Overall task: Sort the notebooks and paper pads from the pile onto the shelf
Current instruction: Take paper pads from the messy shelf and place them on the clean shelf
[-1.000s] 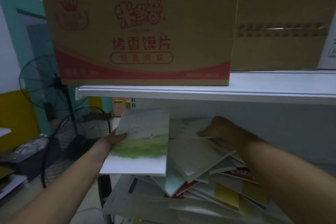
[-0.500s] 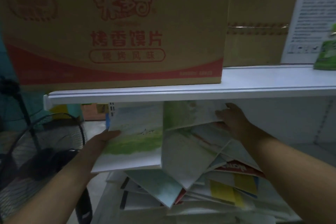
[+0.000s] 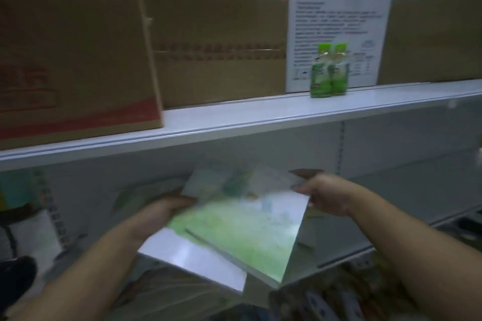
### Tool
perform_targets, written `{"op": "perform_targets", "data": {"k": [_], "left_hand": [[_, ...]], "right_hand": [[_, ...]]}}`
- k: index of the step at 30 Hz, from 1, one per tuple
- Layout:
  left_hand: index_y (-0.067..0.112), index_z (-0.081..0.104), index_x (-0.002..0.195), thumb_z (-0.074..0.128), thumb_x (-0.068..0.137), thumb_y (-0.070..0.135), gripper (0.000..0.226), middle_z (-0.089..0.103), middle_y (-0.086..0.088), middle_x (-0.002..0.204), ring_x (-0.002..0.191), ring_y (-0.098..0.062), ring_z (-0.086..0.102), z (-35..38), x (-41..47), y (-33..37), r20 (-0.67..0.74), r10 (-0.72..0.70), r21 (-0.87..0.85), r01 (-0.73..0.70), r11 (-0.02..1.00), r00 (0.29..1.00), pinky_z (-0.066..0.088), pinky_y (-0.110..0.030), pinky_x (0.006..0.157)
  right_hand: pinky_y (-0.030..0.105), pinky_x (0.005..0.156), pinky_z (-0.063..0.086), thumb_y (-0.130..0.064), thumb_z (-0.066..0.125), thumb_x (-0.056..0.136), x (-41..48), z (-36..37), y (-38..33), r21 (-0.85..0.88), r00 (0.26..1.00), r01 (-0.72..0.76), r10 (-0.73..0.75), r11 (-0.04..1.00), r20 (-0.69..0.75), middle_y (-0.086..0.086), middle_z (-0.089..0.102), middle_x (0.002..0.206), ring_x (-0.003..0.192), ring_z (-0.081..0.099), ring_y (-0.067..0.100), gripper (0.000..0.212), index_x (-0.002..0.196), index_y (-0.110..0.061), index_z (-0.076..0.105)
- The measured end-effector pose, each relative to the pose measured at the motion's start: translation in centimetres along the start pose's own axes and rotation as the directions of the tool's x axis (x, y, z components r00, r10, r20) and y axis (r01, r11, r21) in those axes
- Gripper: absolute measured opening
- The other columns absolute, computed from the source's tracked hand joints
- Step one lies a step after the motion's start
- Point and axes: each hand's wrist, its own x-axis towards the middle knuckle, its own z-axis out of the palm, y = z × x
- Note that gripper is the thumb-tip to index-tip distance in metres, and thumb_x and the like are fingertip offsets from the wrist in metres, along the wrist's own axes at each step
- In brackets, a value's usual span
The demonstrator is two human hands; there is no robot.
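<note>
L hand (image 3: 161,212) grips the left edge of the lower notebook (image 3: 193,255), fingers curled round it. R hand (image 3: 322,194) pinches the far-right corner of the top notebook (image 3: 247,232), which lies skewed over the lower one. Both sit btwn the hands, long axes running roughly away from the body, leaning right. Open shelf (image 3: 336,245) space lies below and right of R hand, so R is nearer. Prob. next: square the pair, slide rightward. Pic blurred, so finger detail is approx.

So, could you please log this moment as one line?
left hand holds lower notebook | right hand holds upper notebook | both overlapping below white shelf
</note>
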Motion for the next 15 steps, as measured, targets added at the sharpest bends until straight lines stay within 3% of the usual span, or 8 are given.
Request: {"op": "perform_targets", "data": {"k": [3, 5, 7, 9, 10, 12, 15], "left_hand": [[0.022, 0.066, 0.119, 0.073, 0.068, 0.063, 0.065, 0.066, -0.007, 0.122, 0.115, -0.027, 0.062, 12.2, -2.6, 2.8, 0.115, 0.019, 0.005, -0.020, 1.000, 0.993, 0.044, -0.045, 0.103], [0.017, 0.070, 0.111, 0.073, 0.069, 0.052, 0.054, 0.071, -0.007, 0.109, 0.102, -0.023, 0.067, 19.4, -3.7, 3.9, 0.188, 0.022, -0.006, -0.021, 1.000, 0.982, 0.047, -0.040, 0.099], [0.008, 0.071, 0.098, 0.075, 0.067, 0.029, 0.037, 0.074, -0.011, 0.087, 0.073, -0.021, 0.071, 25.6, -4.1, 4.2, 0.235, 0.002, 0.001, -0.002, 1.000, 0.972, 0.055, -0.032, 0.076], [0.006, 0.069, 0.098, 0.069, 0.078, 0.014, 0.021, 0.073, -0.015, 0.080, 0.061, -0.024, 0.070, 31.2, -3.8, 4.2, 0.206, 0.023, -0.008, -0.022, 1.000, 0.978, 0.056, -0.027, 0.059], [0.008, 0.067, 0.101, 0.063, 0.085, 0.012, 0.018, 0.074, -0.016, 0.082, 0.063, -0.026, 0.070, 33.8, -3.7, 4.2, 0.198, 0.030, -0.036, -0.023, 0.999, 0.980, 0.057, -0.028, 0.057], [0.018, 0.064, 0.107, 0.056, 0.089, 0.009, 0.021, 0.073, -0.017, 0.092, 0.071, -0.031, 0.071, 38.3, -2.7, 3.9, 0.212, 0.050, -0.130, -0.022, 0.991, 0.976, 0.057, -0.033, 0.059], [0.023, 0.058, 0.119, 0.057, 0.090, 0.012, 0.031, 0.072, -0.017, 0.100, 0.080, -0.034, 0.071, 45.1, -1.2, 3.9, 0.271, 0.055, -0.175, -0.007, 0.985, 0.961, 0.056, -0.035, 0.060]], "right_hand": [[0.021, 0.050, 0.045, 0.000, 0.061, 0.086, -3.8, -5.1, 0.0, -0.118, 0.998, -0.016, 0.008, 0.993, -0.069, -0.001, 0.066, 0.087, 0.056, 0.057, 0.007, 0.025, 0.107, -0.013, 0.065], [0.022, 0.054, 0.048, -0.003, 0.063, 0.086, -6.4, -8.8, 0.3, -0.223, 0.985, -0.030, -0.009, 0.974, -0.172, 0.000, 0.068, 0.090, 0.060, 0.059, 0.009, 0.021, 0.105, -0.013, 0.068], [0.024, 0.060, 0.052, -0.006, 0.067, 0.084, -8.7, -12.3, 1.3, -0.279, 0.934, -0.016, -0.086, 0.960, -0.346, 0.002, 0.070, 0.090, 0.072, 0.064, 0.014, 0.027, 0.111, -0.008, 0.067], [0.025, 0.069, 0.054, -0.012, 0.069, 0.084, -10.7, -15.6, 2.8, -0.323, 0.828, -0.023, -0.163, 0.946, -0.536, 0.003, 0.063, 0.104, 0.088, 0.064, 0.017, 0.040, 0.121, -0.008, 0.057], [0.028, 0.077, 0.053, -0.018, 0.070, 0.083, -11.6, -17.0, 3.7, -0.322, 0.773, -0.040, -0.175, 0.946, -0.610, 0.005, 0.058, 0.116, 0.100, 0.061, 0.020, 0.054, 0.132, -0.009, 0.048], [0.039, 0.090, 0.052, -0.029, 0.066, 0.085, -13.3, -19.6, 5.4, -0.228, 0.729, -0.072, -0.105, 0.971, -0.676, 0.007, 0.050, 0.134, 0.113, 0.057, 0.026, 0.066, 0.141, -0.012, 0.035], [0.048, 0.089, 0.053, -0.021, 0.051, 0.094, -16.3, -23.0, 7.3, -0.017, 0.773, -0.073, 0.046, 0.997, -0.633, 0.011, 0.062, 0.118, 0.099, 0.064, 0.030, 0.037, 0.130, -0.012, 0.044]]}}
